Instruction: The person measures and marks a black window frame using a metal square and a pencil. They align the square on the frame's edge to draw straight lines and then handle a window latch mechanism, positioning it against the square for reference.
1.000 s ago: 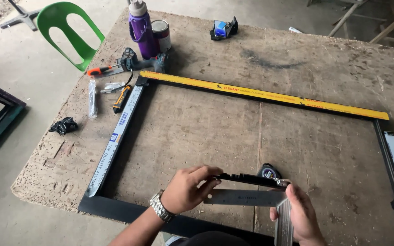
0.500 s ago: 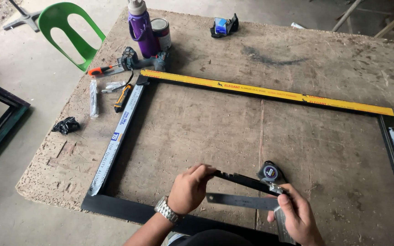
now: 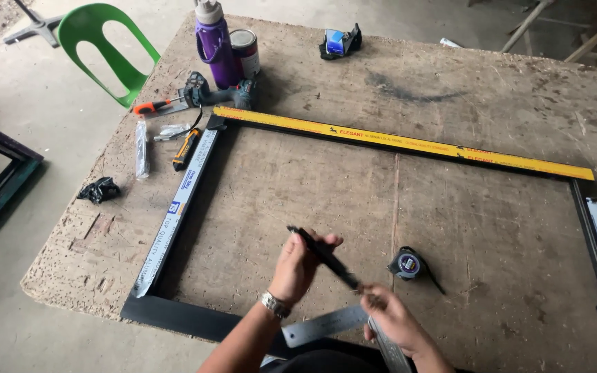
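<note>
Your left hand (image 3: 300, 266) grips the black pen (image 3: 323, 257); your right hand (image 3: 395, 321) holds its tip end and the steel square (image 3: 343, 324), above the frame (image 3: 174, 314). Keep both steady, clear of the tape measure (image 3: 407, 264).

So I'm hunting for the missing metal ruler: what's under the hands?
A steel square lies under both hands, one arm along the table, the other toward the body. Its corner is hidden by the right hand.
</note>
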